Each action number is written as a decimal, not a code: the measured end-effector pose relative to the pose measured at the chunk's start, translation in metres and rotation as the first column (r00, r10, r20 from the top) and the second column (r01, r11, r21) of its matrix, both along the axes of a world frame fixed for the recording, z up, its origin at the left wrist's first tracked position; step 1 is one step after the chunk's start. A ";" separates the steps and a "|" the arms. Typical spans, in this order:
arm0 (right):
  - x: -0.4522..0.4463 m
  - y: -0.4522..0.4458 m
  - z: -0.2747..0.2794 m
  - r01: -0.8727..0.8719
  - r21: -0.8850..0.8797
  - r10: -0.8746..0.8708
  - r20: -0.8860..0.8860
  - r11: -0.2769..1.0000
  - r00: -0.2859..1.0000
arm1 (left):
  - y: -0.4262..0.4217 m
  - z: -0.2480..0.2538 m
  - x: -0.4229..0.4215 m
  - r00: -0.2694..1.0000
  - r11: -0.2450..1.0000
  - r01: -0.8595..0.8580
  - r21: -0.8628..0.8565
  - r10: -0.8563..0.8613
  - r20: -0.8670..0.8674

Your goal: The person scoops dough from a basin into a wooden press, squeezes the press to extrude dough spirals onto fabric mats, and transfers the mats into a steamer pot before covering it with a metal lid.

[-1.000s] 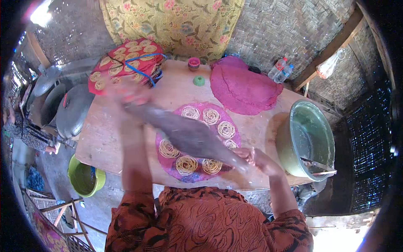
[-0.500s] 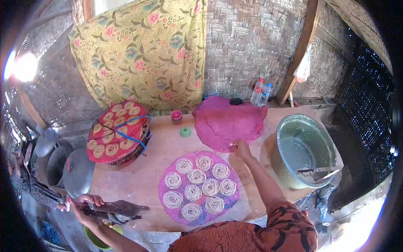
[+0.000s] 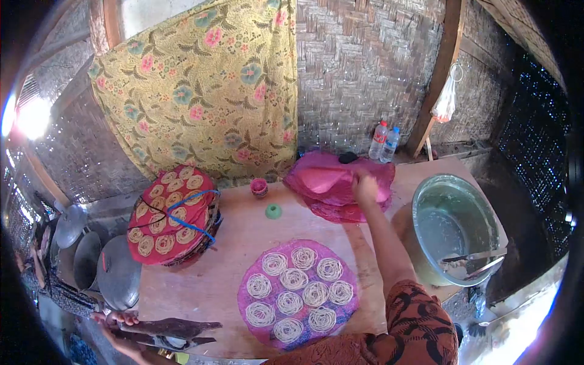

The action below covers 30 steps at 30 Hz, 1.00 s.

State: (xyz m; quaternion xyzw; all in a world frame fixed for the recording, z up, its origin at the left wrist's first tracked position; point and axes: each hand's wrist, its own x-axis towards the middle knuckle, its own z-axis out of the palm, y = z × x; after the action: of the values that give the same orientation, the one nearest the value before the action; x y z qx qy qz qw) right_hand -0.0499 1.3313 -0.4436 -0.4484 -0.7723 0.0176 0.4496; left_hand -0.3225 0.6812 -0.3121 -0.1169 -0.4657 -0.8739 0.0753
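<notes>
My right hand (image 3: 365,188) is at the back of the table, its fingers closed on the edge of a pink mesh sheet (image 3: 322,179). That sheet is partly raised and folded over other pink sheets (image 3: 340,212) beneath. At the lower left, my left hand (image 3: 115,325) has its fingers curled at the end of a dark, flat, wooden-looking piece (image 3: 173,328) by the table's front edge. Between my arms lies a round pink-purple sheet (image 3: 249,307) bearing several pale noodle nests (image 3: 294,278).
A stack of red trays (image 3: 173,213) tied with blue cord stands on the left. Nearby are a small pink cup (image 3: 259,187) and a green ring-shaped object (image 3: 273,211). A large green tub (image 3: 438,231) stands right, two bottles (image 3: 378,140) behind. Another person's arm (image 3: 42,258) shows far left.
My right hand has moved up and away from me, lifting and folding back the front edge of the pink sheet. My left hand stays by the dark piece. The view has shifted slightly.
</notes>
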 end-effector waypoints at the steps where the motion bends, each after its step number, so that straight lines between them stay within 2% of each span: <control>1: 0.002 -0.004 0.023 0.006 -0.005 -0.006 0.005 1.000 1.000 | -0.012 -0.009 -0.008 0.993 0.996 0.082 -0.042 -0.085 -0.076; 2: 0.003 -0.013 0.048 -0.027 0.173 0.019 0.050 0.985 0.999 | -0.006 -0.003 -0.002 0.999 0.999 -0.026 -0.030 0.025 -0.039; 3: 0.003 -0.018 0.059 -0.068 0.344 0.036 0.098 0.936 0.995 | -0.025 -0.015 -0.018 0.998 0.999 -0.027 -0.028 0.025 -0.052; 4: 0.003 -0.017 0.052 -0.064 0.338 0.030 0.103 0.939 0.994 | -0.044 -0.026 -0.033 0.998 0.999 -0.026 -0.028 0.024 -0.065; 5: 0.003 -0.012 0.042 -0.112 0.327 0.021 0.269 0.938 0.963 | -0.040 -0.022 -0.031 0.998 0.999 -0.019 -0.031 0.017 -0.061; 6: 0.003 -0.007 0.032 -0.158 0.310 0.011 0.427 0.938 0.904 | -0.033 -0.014 -0.024 0.997 0.997 -0.079 -0.015 0.079 -0.009; 7: 0.004 -0.006 0.016 -0.160 0.157 0.063 0.493 0.975 0.868 | -0.030 -0.008 -0.019 0.989 0.990 -0.143 -0.003 0.143 0.044; 8: 0.005 -0.007 -0.002 -0.159 0.158 0.061 0.494 0.974 0.867 | -0.028 -0.007 -0.018 0.989 0.990 -0.142 -0.002 0.142 0.044; 10: 0.008 -0.013 -0.032 0.064 -0.205 0.075 0.604 0.977 0.793 | -0.028 -0.006 -0.017 0.992 0.994 -0.112 -0.001 0.112 0.066; 11: 0.011 -0.017 -0.042 0.057 -0.206 0.081 0.602 0.977 0.794 | -0.029 -0.006 -0.017 0.991 0.993 -0.118 -0.002 0.118 0.063; 13: 0.009 -0.026 -0.051 0.018 -0.037 0.002 0.478 0.999 0.878 | -0.032 -0.009 -0.019 0.985 0.983 -0.167 -0.076 0.170 0.039; 14: 0.006 -0.028 -0.052 0.009 -0.031 0.007 0.473 0.999 0.881 | -0.034 -0.011 -0.021 0.983 0.982 -0.176 -0.069 0.179 0.035; 16: 0.005 -0.040 -0.044 -0.223 -0.136 0.260 0.427 0.965 0.866 | -0.036 -0.010 -0.020 0.999 0.998 -0.042 -0.049 0.042 -0.014; 17: -0.001 -0.037 -0.041 -0.231 -0.134 0.266 0.431 0.964 0.862 | -0.035 -0.013 -0.017 0.999 0.998 -0.051 -0.045 0.051 -0.010; 19: -0.011 -0.031 -0.041 -0.222 -0.128 0.254 0.572 0.967 0.780 | -0.010 0.004 0.004 0.996 0.995 -0.086 -0.051 0.087 0.032; 20: -0.012 -0.028 -0.040 -0.230 -0.134 0.265 0.579 0.964 0.771 | 0.000 0.009 0.008 0.999 0.998 -0.034 -0.048 0.032 -0.042; 22: -0.022 -0.020 -0.031 -0.187 -0.095 0.206 0.581 0.978 0.788 | 0.008 0.013 0.010 0.970 0.974 -0.208 0.094 0.193 0.148; 24: -0.027 -0.003 -0.033 -0.174 -0.289 0.330 0.688 0.941 0.647 | 0.002 0.008 0.009 0.986 0.990 -0.144 0.000 0.143 0.087; 25: -0.026 0.007 -0.046 -0.228 -0.236 0.325 0.576 0.945 0.750 | 0.001 0.007 0.008 0.985 0.990 -0.141 0.015 0.139 0.100; 26: -0.030 0.017 -0.051 -0.109 -0.308 0.267 0.537 0.945 0.800 | 0.001 0.007 0.010 0.983 0.989 -0.145 0.026 0.141 0.120; 27: -0.028 0.017 -0.047 -0.116 -0.330 0.274 0.488 0.937 0.829 | 0.002 0.007 0.012 0.986 0.992 -0.124 0.034 0.119 0.118; 28: -0.029 0.012 -0.039 -0.255 -0.350 0.407 0.480 0.901 0.777 | 0.001 0.007 0.016 0.988 0.994 -0.105 0.039 0.099 0.120; 30: -0.028 0.013 -0.045 -0.352 -0.273 0.445 0.567 0.895 0.693 | 0.002 0.009 0.023 0.999 1.000 0.015 -0.023 -0.016 -0.034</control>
State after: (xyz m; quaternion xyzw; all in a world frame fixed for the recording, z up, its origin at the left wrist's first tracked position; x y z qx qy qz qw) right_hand -0.0779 1.3439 -0.4888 -0.2814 -0.9511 0.0230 0.1250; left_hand -0.2996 0.6828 -0.3028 -0.1364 -0.4734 -0.8669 0.0752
